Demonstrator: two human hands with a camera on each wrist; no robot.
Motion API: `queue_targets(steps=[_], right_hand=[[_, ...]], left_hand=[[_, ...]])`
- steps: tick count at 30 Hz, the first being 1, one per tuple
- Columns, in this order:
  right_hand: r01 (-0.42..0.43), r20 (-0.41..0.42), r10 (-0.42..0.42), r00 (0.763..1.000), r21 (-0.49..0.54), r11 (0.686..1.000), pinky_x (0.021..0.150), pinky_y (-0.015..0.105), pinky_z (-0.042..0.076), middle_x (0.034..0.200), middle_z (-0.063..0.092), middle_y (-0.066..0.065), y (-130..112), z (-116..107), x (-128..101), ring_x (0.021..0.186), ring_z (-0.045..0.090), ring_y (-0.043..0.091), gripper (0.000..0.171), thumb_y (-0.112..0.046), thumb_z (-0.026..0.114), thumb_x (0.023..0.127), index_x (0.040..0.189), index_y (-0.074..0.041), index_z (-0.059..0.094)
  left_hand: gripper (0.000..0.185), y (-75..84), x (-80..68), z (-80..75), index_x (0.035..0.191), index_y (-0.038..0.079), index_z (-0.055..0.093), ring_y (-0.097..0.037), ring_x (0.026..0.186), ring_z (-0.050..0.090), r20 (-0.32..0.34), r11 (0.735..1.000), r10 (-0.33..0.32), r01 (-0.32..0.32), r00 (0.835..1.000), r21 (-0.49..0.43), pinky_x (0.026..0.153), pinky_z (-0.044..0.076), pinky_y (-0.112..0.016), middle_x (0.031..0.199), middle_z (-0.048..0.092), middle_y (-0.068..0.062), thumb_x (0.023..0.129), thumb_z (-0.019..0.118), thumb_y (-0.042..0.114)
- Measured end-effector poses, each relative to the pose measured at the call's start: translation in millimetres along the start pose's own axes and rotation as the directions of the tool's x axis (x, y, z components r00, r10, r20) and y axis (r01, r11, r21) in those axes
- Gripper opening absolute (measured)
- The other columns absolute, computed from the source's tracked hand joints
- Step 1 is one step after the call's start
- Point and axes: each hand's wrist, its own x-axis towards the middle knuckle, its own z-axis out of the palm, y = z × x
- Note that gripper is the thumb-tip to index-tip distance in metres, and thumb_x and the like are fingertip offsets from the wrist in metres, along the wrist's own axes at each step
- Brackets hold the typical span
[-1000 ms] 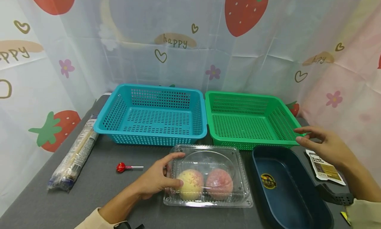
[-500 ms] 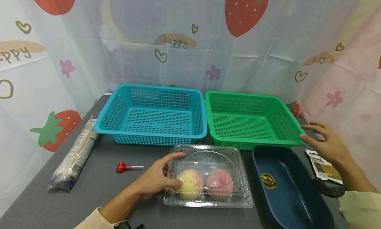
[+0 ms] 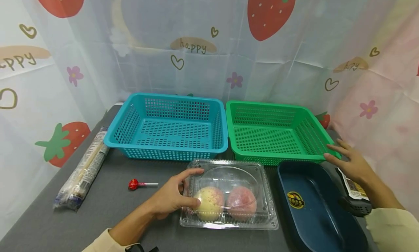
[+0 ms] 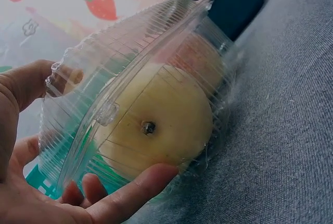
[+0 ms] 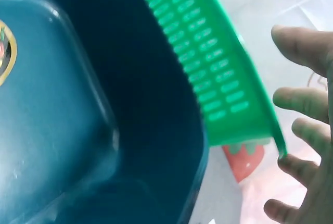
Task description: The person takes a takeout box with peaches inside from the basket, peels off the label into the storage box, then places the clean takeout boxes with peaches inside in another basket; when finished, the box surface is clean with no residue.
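The clear clamshell box lies on the grey bench, just in front of the two baskets, with a yellowish fruit and a pink fruit side by side under its lid. The left hand grips the box's left end: the thumb lies over the top edge and the fingers curl under and along the side next to the yellowish fruit, as the left wrist view shows close up.

Beyond the left fingers stands the blue basket, and to their left lie a red lollipop and, further out, a long wrapped packet.

The right hand has its fingers spread and straight, holding nothing; their tips are at the near right corner of the green basket, but whether they touch the rim cannot be told. Just below them sits the dark blue pan, its handle under the wrist, and a small printed sachet lies partly hidden beneath the palm.
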Motion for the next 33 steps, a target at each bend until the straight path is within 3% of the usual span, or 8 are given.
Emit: queue_targets(steps=[7,11,14,27,29,31,33], right_hand=[[-0.058,0.043,0.061,0.997,-0.062,0.996,0.087,0.078,0.021,0.155,0.008,0.028,9.6,6.8,-4.5,0.127,0.015,0.065,0.064,-0.036,0.05,0.1,0.141,0.012,0.036],[-0.079,0.043,0.081,0.996,-0.053,0.995,0.088,0.078,0.02,0.157,0.005,0.025,10.4,8.6,-5.1,0.128,0.014,0.065,0.066,-0.037,0.05,0.1,0.143,0.011,0.034],[-0.086,0.039,0.089,0.995,-0.055,0.995,0.088,0.078,0.021,0.157,0.004,0.023,9.2,8.4,-3.8,0.128,0.015,0.064,0.066,-0.037,0.05,0.1,0.143,0.01,0.034],[-0.083,0.037,0.085,0.996,-0.049,0.995,0.089,0.076,0.023,0.157,0.007,0.023,10.2,7.6,0.8,0.127,0.02,0.063,0.067,-0.038,0.052,0.099,0.143,0.01,0.035],[-0.078,0.036,0.08,0.996,-0.054,0.996,0.089,0.076,0.024,0.157,0.008,0.024,9.6,7.6,1.0,0.126,0.022,0.064,0.066,-0.037,0.052,0.099,0.143,0.01,0.036],[-0.072,0.037,0.074,0.997,-0.064,0.995,0.088,0.076,0.025,0.156,0.01,0.024,8.7,7.4,1.2,0.125,0.024,0.064,0.066,-0.037,0.052,0.099,0.142,0.01,0.037],[-0.071,0.043,0.074,0.996,-0.074,0.995,0.087,0.076,0.025,0.156,0.01,0.024,7.5,6.9,1.5,0.124,0.025,0.064,0.066,-0.038,0.051,0.099,0.142,0.01,0.037]], left_hand=[[0.079,-1.6,-0.2,1.5,0.143,0.011,0.043,-0.031,0.09,0.057,0.004,0.998,0.004,-0.004,1.0,-0.066,0.069,0.056,-0.045,0.125,0.037,-0.03,0.073,0.076,-0.003],[0.079,-1.2,-1.9,1.7,0.143,0.009,0.044,-0.027,0.084,0.055,-0.006,0.997,0.007,-0.007,1.0,-0.079,0.066,0.056,-0.043,0.102,0.042,-0.021,0.072,0.076,-0.005],[0.08,0.3,-4.5,1.6,0.142,0.008,0.044,-0.023,0.078,0.051,-0.011,0.995,0.014,-0.015,1.0,-0.095,0.062,0.057,-0.042,0.084,0.038,-0.013,0.071,0.076,-0.008],[0.078,22.5,-18.3,2.9,0.142,0.004,0.045,-0.022,0.076,0.049,0.003,0.994,0.029,-0.028,1.0,-0.109,0.058,0.056,-0.037,0.085,0.033,-0.011,0.071,0.076,-0.01],[0.078,29.9,-19.8,4.4,0.142,0.004,0.044,-0.024,0.079,0.051,0.012,0.993,0.03,-0.028,0.999,-0.112,0.06,0.057,-0.039,0.092,0.037,-0.015,0.072,0.075,-0.01],[0.078,38.5,-20.7,5.3,0.143,0.004,0.043,-0.028,0.086,0.052,0.029,0.991,0.028,-0.024,0.999,-0.133,0.062,0.057,-0.044,0.111,0.04,-0.02,0.073,0.074,-0.01],[0.078,48.1,-20.9,5.4,0.144,0.004,0.041,-0.031,0.093,0.051,0.049,0.987,0.025,-0.017,0.998,-0.159,0.065,0.056,-0.05,0.134,0.033,-0.021,0.074,0.073,-0.009]])
